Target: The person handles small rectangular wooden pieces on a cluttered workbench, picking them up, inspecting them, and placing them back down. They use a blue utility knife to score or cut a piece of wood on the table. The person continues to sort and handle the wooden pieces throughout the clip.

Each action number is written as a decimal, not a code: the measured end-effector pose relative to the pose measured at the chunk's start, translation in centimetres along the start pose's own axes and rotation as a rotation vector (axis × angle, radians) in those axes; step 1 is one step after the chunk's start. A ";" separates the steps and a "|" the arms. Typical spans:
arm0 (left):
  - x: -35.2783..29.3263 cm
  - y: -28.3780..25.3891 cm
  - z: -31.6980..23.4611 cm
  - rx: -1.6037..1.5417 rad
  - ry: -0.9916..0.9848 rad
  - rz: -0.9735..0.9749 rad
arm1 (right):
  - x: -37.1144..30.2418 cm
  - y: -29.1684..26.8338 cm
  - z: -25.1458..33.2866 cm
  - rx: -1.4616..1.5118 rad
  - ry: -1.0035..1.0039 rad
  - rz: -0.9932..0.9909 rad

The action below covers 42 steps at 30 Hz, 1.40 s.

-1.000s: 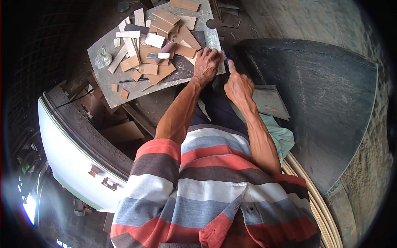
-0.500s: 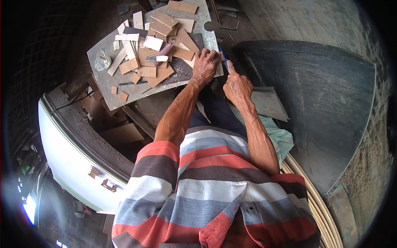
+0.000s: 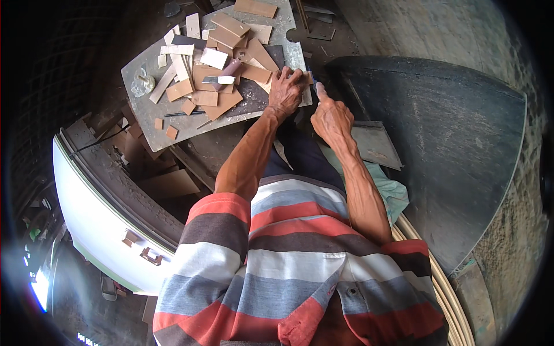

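Observation:
My left hand (image 3: 286,91) lies with bent fingers at the right edge of a worn grey board table (image 3: 138,118). It presses a small brown wooden piece (image 3: 309,77) there, whose end sticks out past my fingers. Just right of the table edge, my right hand (image 3: 332,117) is closed with its index finger stretched forward along a slim blue tool (image 3: 317,87). Most of that tool is hidden, so its kind does not show. Left of my left hand lies a heap of thin wooden pieces (image 3: 227,105), with a purple cylinder (image 3: 231,68) among them.
A clear glass jar (image 3: 142,86) and a dark pen-like stick (image 3: 184,113) are on the table. To the right leans a large dark panel (image 3: 438,132). A white curved panel (image 3: 98,219) stands at lower left. Long wooden strips (image 3: 444,288) and a green cloth (image 3: 389,190) lie at my right.
My right hand has shifted very slightly, and less of the blue tool shows beyond its finger. The left hand stays in place on the wooden piece.

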<state>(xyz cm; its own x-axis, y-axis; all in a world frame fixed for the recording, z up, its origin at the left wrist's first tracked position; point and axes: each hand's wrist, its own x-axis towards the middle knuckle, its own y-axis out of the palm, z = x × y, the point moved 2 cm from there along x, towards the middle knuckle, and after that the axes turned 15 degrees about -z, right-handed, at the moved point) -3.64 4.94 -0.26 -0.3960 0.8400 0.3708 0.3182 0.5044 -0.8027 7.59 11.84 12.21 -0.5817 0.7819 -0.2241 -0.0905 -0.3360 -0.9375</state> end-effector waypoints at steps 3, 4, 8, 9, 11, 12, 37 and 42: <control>0.1 0.2 0.1 0.004 0.006 0.004 | -1.5 -1.5 -0.9 0.025 -0.014 -0.004; 0.3 0.4 0.1 -0.013 0.007 0.022 | -2.4 -3.1 -0.8 0.005 0.010 0.016; -0.1 0.3 0.1 0.012 0.015 -0.012 | -1.4 -1.7 -1.1 -0.008 0.007 0.046; 0.0 0.3 0.0 -0.010 0.016 -0.002 | -0.3 -0.3 -1.3 -0.001 0.013 0.049; 0.2 0.1 0.0 -0.046 0.024 0.021 | 0.7 1.6 -1.8 0.005 -0.045 -0.092; 0.1 0.0 0.0 -0.024 0.022 0.001 | 0.6 1.2 -1.6 0.005 -0.064 -0.084; 0.2 0.0 0.4 -0.012 0.023 -0.044 | -0.5 -0.5 -0.9 0.010 0.011 0.045; 0.1 0.3 -0.1 -0.066 0.030 -0.043 | -2.8 -4.0 -0.8 -0.020 0.062 0.100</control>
<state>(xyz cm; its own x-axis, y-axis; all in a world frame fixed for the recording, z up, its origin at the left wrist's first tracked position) -3.49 5.20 -0.42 -0.3849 0.8225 0.4187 0.3578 0.5511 -0.7538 10.23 11.43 16.38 -0.5358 0.7764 -0.3319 -0.0184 -0.4037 -0.9147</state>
